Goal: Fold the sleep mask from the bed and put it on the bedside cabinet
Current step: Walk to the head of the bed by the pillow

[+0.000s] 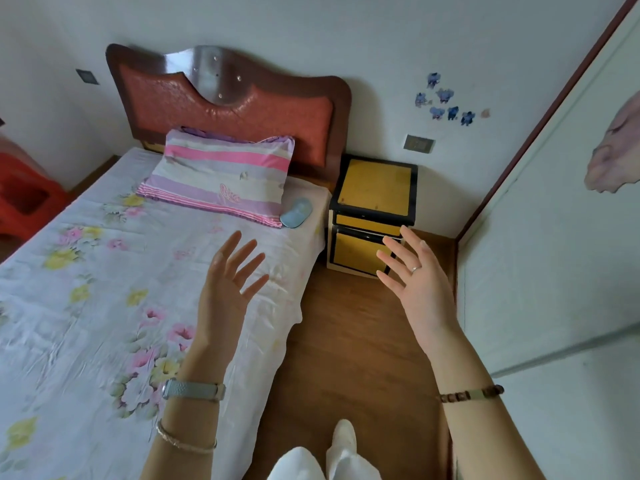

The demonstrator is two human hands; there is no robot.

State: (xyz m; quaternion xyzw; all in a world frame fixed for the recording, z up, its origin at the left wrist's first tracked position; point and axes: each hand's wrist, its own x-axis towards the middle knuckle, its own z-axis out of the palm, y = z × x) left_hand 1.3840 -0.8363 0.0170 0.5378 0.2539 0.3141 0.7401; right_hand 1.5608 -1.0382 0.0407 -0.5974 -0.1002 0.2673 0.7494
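Note:
A pale blue sleep mask [296,213] lies on the floral bed sheet [104,271], at the bed's right edge beside the striped pillow [221,174]. The yellow bedside cabinet [375,188] with black edging stands just right of the bed, its top bare. My left hand [232,285] hovers over the bed below the mask, fingers spread and holding nothing. My right hand [415,275] is raised over the floor in front of the cabinet, also spread and holding nothing, with a ring on one finger.
A red padded headboard [228,102] backs the bed against the wall. Wooden floor [346,341] runs between the bed and a white wardrobe door [554,237] on the right. A red plastic stool [24,192] stands at far left. My white-trousered legs [329,459] show at the bottom.

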